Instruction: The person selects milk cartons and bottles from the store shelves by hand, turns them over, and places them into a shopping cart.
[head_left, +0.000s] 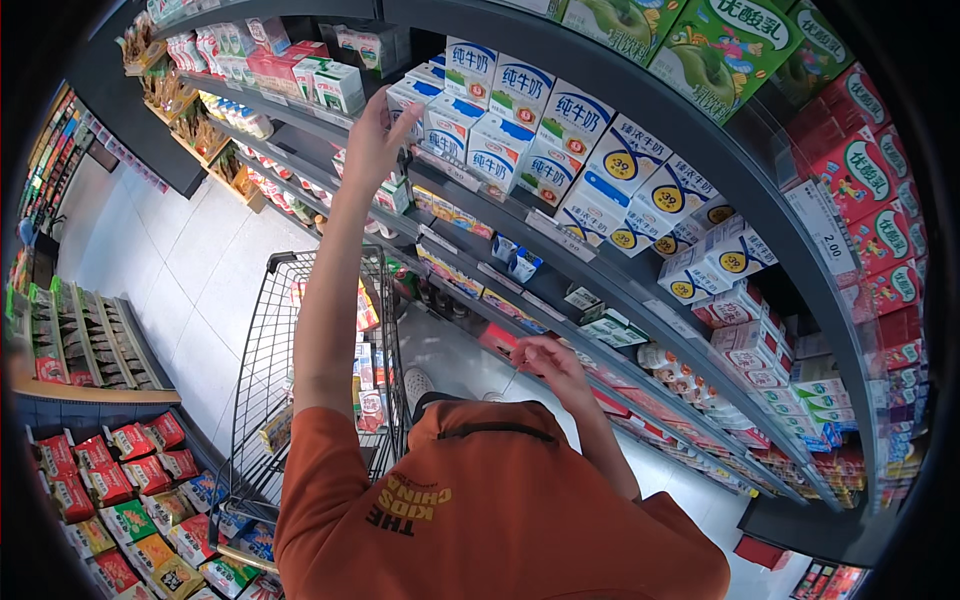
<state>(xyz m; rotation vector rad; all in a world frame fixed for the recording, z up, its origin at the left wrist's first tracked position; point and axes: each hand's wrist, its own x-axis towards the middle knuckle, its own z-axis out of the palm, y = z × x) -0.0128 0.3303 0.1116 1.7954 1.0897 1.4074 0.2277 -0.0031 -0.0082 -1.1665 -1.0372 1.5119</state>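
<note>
My left hand (379, 139) is raised to a shelf, at the left end of a row of white and blue milk cartons (491, 154). Its fingers lie along the left side of the end carton (412, 94), and the thumb stands apart across the front. The hand appears to touch this carton without gripping it. Lower and to the right, my right hand (551, 367) hangs in front of the lower shelves with loosely bent fingers and nothing in it. A wire shopping cart (259, 337) stands beneath my left forearm, with several packages (369, 409) inside.
Curved dark shelving (637, 90) runs along the right, with green drink boxes (720, 56) on top and red ones (862, 180) at far right. Small blue cartons (517, 255) sit on a lower shelf. At lower left, a display (112, 465) holds bagged snacks beside the tiled floor (176, 262).
</note>
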